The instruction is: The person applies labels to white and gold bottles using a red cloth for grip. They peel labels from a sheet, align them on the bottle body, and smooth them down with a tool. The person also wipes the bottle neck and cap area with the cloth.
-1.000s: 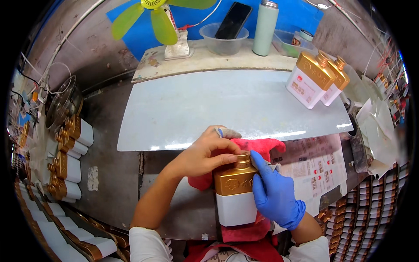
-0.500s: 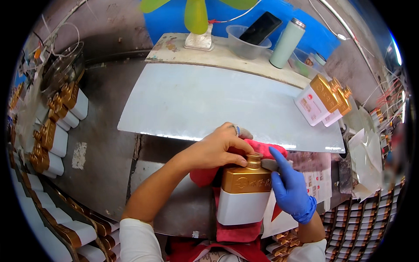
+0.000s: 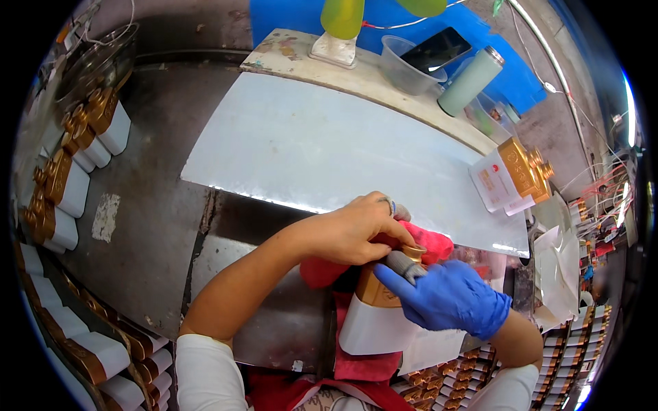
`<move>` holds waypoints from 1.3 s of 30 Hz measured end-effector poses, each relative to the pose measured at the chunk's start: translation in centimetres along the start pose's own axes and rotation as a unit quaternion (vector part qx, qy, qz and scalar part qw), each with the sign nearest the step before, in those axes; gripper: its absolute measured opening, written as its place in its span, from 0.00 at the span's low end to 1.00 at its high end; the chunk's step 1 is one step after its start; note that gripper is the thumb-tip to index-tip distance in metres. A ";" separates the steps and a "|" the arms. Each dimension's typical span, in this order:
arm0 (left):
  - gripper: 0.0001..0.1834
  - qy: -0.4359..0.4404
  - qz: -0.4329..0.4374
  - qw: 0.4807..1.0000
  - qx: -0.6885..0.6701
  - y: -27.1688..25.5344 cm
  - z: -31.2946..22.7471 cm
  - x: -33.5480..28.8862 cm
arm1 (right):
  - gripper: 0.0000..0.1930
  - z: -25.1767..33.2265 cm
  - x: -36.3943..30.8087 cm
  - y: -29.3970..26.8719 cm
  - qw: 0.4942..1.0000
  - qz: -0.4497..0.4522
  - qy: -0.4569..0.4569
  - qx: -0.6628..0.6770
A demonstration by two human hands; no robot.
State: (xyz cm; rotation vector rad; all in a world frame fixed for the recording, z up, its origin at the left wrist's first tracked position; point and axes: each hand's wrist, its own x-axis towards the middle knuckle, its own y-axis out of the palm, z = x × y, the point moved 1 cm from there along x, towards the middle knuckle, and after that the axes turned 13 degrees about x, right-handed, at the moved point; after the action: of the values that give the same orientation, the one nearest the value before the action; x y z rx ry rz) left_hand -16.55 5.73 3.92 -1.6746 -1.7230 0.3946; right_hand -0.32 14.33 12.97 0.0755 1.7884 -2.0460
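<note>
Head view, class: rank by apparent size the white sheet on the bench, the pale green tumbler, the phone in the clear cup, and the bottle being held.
1. White sheet
2. Bottle, though its nearness to the camera enlarges it
3. Pale green tumbler and phone: too alike to rank

Grey workbench (image 3: 157, 205) — white board (image 3: 329, 147), bottles (image 3: 510, 179)

Right hand (image 3: 449, 301) now across bottle (image 3: 377, 308) neck, formerly beside it

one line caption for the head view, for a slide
Bare left hand and blue-gloved right hand hold a gold-and-white bottle over a red cloth.
</note>
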 end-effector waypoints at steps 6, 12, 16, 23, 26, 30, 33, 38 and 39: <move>0.23 -0.055 -0.115 0.991 -0.047 -0.6 -1.9 -1.4 | 0.27 -1.4 -1.9 -1.2 0.985 -0.123 -0.015 0.119; 0.23 -0.017 -0.210 0.969 0.132 2.5 -6.4 -3.7 | 0.26 -2.8 -10.1 6.1 0.875 -0.376 0.072 0.296; 0.28 -0.008 -0.192 0.926 0.326 4.8 -9.7 -2.5 | 0.25 -2.4 -10.9 8.2 0.854 -0.396 0.068 0.330; 0.34 -0.087 -0.255 0.884 0.381 7.8 -11.6 -2.3 | 0.25 -3.3 -13.9 9.5 0.828 -0.391 0.123 0.384; 0.33 -0.125 -0.262 0.869 0.401 8.4 -12.5 -1.4 | 0.26 -4.0 -14.6 10.4 0.833 -0.406 0.114 0.359; 0.26 -0.176 -0.296 0.842 0.415 8.7 -12.3 -0.7 | 0.25 -4.9 -15.4 11.7 0.808 -0.439 0.097 0.379; 0.18 -0.236 -0.271 0.895 0.264 7.9 -10.3 -0.5 | 0.24 -5.5 -15.7 12.8 0.787 -0.463 0.097 0.396; 0.11 -0.255 -0.314 0.914 -0.029 7.4 -8.6 -3.1 | 0.23 -5.6 -15.8 13.6 0.761 -0.475 0.102 0.430; 0.10 -0.255 -0.324 0.906 -0.097 7.4 -8.5 -3.5 | 0.22 -5.5 -15.9 13.8 0.758 -0.477 0.107 0.433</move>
State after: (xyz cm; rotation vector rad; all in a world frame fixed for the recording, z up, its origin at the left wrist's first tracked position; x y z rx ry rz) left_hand -5.69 1.19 4.25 -1.0591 -2.6530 0.3652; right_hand 17.66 22.82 4.10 -0.4480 0.7845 -3.5809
